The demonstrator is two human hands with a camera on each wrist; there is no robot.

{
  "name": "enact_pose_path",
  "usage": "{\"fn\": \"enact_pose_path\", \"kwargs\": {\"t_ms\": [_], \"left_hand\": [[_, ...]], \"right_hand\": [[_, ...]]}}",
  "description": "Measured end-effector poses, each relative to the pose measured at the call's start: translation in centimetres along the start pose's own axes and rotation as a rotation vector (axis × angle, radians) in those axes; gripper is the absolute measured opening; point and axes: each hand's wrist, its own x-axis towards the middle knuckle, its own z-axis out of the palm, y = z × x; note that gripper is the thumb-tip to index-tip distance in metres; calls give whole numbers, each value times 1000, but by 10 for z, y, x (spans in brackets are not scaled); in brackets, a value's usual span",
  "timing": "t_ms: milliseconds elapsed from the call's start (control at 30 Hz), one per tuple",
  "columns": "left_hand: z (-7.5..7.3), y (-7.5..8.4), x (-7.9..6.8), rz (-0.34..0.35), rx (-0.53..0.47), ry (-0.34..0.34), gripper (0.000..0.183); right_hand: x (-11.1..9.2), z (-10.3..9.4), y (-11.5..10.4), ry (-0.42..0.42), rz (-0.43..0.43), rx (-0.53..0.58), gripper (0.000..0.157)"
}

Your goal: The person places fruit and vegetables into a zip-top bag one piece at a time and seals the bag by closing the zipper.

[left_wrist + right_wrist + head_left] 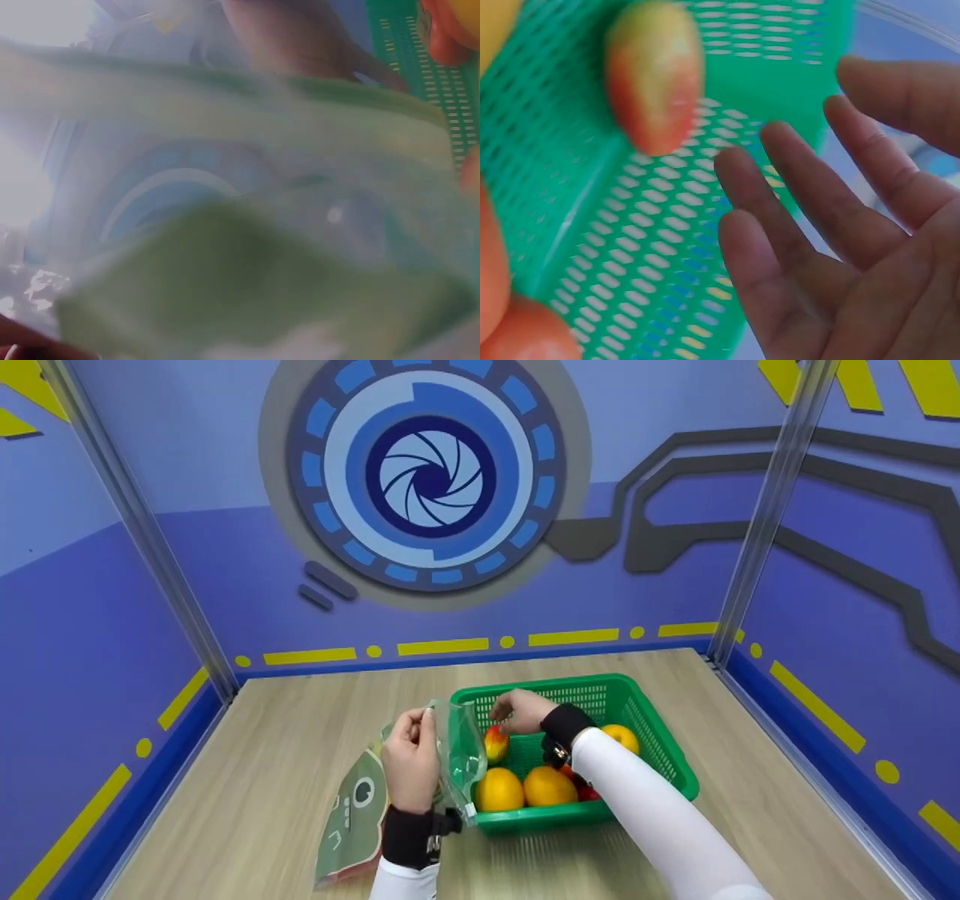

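Note:
My left hand [412,761] pinches the top edge of a clear plastic zip bag [461,746], whose green printed side with a cartoon eye hangs down to the left. Close up in the left wrist view, the bag [240,277] is blurred and fills most of the picture. Over the green basket [660,727], my right hand [523,711] hovers beside a red and yellow mango [496,746]. The right wrist view shows the right hand's fingers [802,195] spread and apart from the mango [654,79], with nothing between them.
Inside the basket lie two oranges [499,790], a yellow fruit [621,739] and red fruit [589,793] partly hidden by the right forearm. The basket stands on a wooden tabletop [292,742], enclosed by blue and purple panels [210,577] with metal posts at the corners.

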Motion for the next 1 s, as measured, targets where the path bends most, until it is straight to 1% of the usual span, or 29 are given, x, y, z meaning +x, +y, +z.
{"fn": "enact_pose_path", "kwargs": {"t_ms": [67,233,467,533,633,700,800,900,1000], "left_hand": [[0,0,0,3,3,-2,12],[-1,0,1,9,-10,-5,12],[-1,-1,1,-2,-20,-7,14],[-1,-1,0,-8,-24,-10,14],[-1,-1,0,-15,-31,-14,15],[-1,0,0,-23,-32,-16,15],[-1,1,1,-33,-32,-21,15],[-1,1,0,-38,-27,-16,14],[-2,3,0,-28,-26,-9,14]], "right_hand": [[4,6,3,7,23,-53,31],[14,19,7,14,45,-153,39],[27,30,11,-21,-8,-227,44],[27,31,10,-41,-5,-267,45],[23,32,7,-97,18,-317,43],[19,32,4,-128,39,-330,41],[12,31,2,-154,79,-314,38],[8,30,5,-161,109,-301,37],[8,30,14,-156,154,-267,40]]}}
